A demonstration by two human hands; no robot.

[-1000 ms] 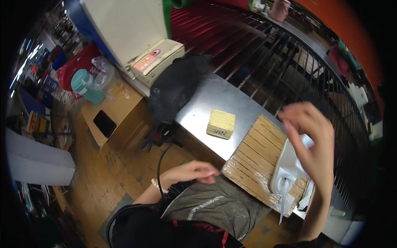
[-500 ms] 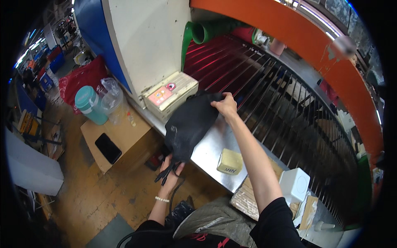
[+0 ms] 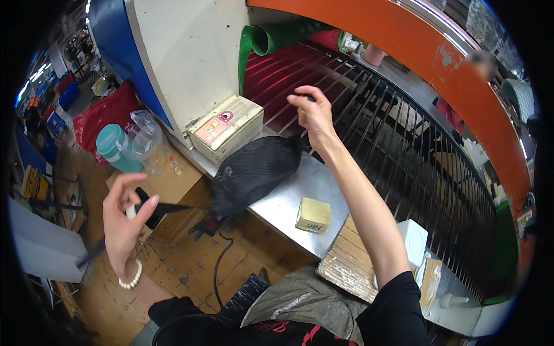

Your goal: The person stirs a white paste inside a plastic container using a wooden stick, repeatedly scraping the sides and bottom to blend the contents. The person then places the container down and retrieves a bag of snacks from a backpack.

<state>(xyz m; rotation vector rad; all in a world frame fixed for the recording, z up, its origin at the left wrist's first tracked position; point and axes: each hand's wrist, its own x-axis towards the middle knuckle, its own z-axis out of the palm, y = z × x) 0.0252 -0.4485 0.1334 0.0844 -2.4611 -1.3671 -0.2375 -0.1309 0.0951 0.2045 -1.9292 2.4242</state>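
Head view showed the left hand (image 3: 124, 222) pinching a black strap (image 3: 173, 207), pulling the mesh bag (image 3: 254, 173) taut; the right hand (image 3: 311, 112) gripped its far end above the steel counter (image 3: 283, 205).

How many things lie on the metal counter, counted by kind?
Black mesh bag: 1
Cream box with a pink label: 1
Small yellow block: 1
Wooden slat board: 1
White box-shaped containers: 1
Total: 5

The left hand pulls the bag's black strap; the right hand is raised above its far end.
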